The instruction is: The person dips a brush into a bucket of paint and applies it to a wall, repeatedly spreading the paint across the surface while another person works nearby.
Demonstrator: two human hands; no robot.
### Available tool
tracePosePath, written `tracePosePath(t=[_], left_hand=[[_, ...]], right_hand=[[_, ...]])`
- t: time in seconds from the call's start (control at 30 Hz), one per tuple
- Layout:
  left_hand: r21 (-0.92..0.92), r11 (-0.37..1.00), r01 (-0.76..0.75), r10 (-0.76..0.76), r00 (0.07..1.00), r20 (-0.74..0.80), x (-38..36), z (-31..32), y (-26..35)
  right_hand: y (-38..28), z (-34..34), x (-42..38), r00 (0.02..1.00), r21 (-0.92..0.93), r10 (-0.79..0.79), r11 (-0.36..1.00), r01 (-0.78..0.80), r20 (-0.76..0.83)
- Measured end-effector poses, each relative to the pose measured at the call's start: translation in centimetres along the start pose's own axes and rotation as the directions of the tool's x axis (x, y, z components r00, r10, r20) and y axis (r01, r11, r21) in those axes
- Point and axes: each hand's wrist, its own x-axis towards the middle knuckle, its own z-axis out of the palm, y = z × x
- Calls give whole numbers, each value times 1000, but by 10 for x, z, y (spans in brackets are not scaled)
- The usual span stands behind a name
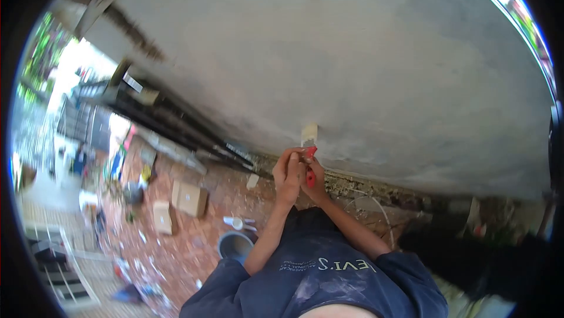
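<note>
A paintbrush (311, 152) with a red handle and pale bristles points up in front of me, close to the grey wall (352, 71). My right hand (315, 184) is closed round the handle, whose lower end shows red beside the palm. From the left, my left hand (286, 177) has its fingers closed at the top of the handle, just below the metal band. The bristle tips overlap the wall in this view. The two hands are close together, and parts of the handle are hidden behind the fingers.
A grey bucket (236, 246) stands on the brick floor by my left arm, with a white cup-like item (237, 223) beside it. Cardboard boxes (189, 199) lie further left. Long dark metal beams (176, 118) lean near the wall. A thin pale hose or wire (385, 215) curves at right.
</note>
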Motion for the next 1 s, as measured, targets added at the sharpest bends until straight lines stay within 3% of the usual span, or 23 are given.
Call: tracePosePath(t=[0.03, 0.07, 0.13, 0.2, 0.23, 0.3, 0.4, 0.53, 0.7, 0.87, 1.0], left_hand=[[-16, 1000, -4, 3, 1000, -22, -7, 3, -4], [-6, 1000, -17, 16, 994, -108, -16, 6, -6], [47, 995, -88, 95, 981, -166, -31, 4, -5], [79, 992, -98, 118, 940, -321, -50, -11, -2], [76, 993, -88, 111, 917, -382, -65, -18, -5], [114, 991, -77, 123, 866, -484, -93, -28, -10], [90, 995, -35, 86, 742, -664, -130, -44, -12], [56, 995, -82, 94, 602, -793, -169, -68, -27], [36, 995, -98, 82, 530, -844, -193, -93, -28], [66, 993, -95, 104, 477, -873, -213, -130, -18], [69, 988, -140, 116, 361, -925, -257, -180, -15]], right_hand=[[6, -1, -6, 994, 26, 106, 994, -105, -21], [19, -5, -15, 991, 46, 119, 991, -122, 63], [52, -18, -28, 991, -173, 92, 979, -107, -92], [63, -27, -32, 997, -296, 40, 953, -59, -69], [60, -30, -36, 998, -279, 68, 958, -66, -3], [48, -34, -25, 929, -56, 369, 929, -367, 23], [37, -28, -22, 888, 58, 452, 888, -457, 81], [10, -18, -26, 889, 101, 433, 888, -449, 149], [-14, -5, -39, 887, 218, 358, 878, -427, 292], [-38, 26, -53, 855, 177, 385, 869, -462, 347], [-47, 80, -79, 850, 189, 336, 879, -438, 406]])
